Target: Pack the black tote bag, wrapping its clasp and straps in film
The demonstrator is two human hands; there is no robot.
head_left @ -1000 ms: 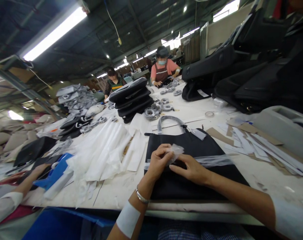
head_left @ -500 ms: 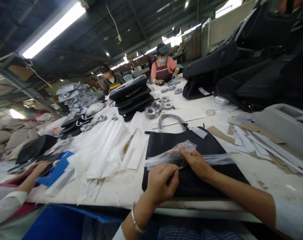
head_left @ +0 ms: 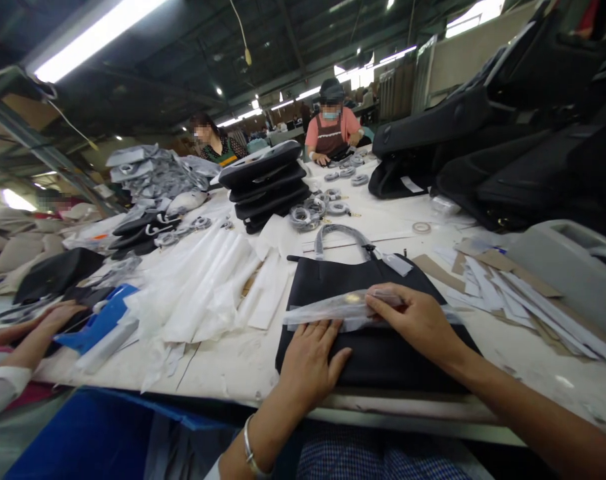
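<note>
Lying under splayed left fingers (head_left: pixel 309 337) and right fingers (head_left: pixel 384 311) pinching clear film (head_left: pixel 333 309): black bag (head_left: pixel 343 275)

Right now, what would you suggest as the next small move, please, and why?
I would perhaps let the right hand smooth the clear film strip: it pinches the strip, which looks wrinkled, while the left hand lies flat on the black bag, fingertips at the strip's lower edge.

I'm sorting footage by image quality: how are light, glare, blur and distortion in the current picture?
Head view: the tube light glares white; head view: the black pile at right loses detail in darkness; head view: wide-angle stretching near the edges, scene tilted; head view: left hand and right hand read clearly, while the beige pile looks soft.
</note>
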